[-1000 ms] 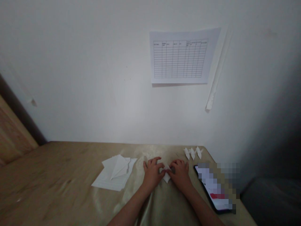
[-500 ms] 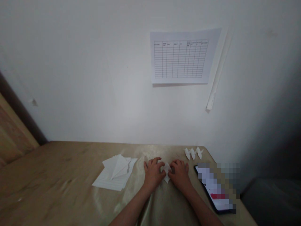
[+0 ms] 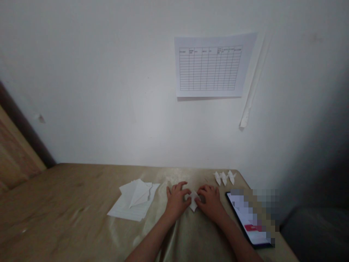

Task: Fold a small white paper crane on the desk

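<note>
Head view: folded white paper (image 3: 193, 203) lies on the table (image 3: 81, 207) between left hand (image 3: 177, 201) and right hand (image 3: 211, 203), thumb tips at its side edges; each thumb and forefinger curved, apart; sharp end points away from the wall (image 3: 109, 94), long axis running wallward
</note>
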Available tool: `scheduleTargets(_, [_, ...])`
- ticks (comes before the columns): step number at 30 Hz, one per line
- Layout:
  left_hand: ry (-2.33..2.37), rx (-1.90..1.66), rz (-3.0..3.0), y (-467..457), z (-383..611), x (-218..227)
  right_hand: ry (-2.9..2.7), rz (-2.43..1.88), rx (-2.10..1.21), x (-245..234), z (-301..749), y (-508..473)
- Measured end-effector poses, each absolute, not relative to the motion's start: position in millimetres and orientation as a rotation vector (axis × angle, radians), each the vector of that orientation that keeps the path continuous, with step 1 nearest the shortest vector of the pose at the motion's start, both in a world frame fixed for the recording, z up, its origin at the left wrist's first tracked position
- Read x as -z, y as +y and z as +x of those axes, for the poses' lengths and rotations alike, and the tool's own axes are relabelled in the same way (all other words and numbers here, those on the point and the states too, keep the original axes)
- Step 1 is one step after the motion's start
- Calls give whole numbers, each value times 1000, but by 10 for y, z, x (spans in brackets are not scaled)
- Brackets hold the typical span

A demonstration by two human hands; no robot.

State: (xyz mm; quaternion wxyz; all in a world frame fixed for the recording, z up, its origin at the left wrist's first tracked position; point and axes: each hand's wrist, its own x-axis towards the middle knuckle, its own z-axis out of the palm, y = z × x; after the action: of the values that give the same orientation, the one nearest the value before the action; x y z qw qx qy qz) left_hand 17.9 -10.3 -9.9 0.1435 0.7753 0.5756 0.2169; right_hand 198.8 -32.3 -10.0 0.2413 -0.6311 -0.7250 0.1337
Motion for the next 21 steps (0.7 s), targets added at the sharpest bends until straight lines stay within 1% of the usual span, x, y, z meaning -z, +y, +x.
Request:
scheduleTargets(7, [1612, -554, 2238, -94, 128, 42, -2091, -1638, -464, 6, 2112, -343])
scheduleTargets(14, [1569, -508, 2238, -93, 83, 21, -2124, -1676, -438, -24, 2148, -333])
scheduleTargets(21, [1536, -451, 2263, -101, 49, -2, -2093, -1648, -491, 17, 2172, -318])
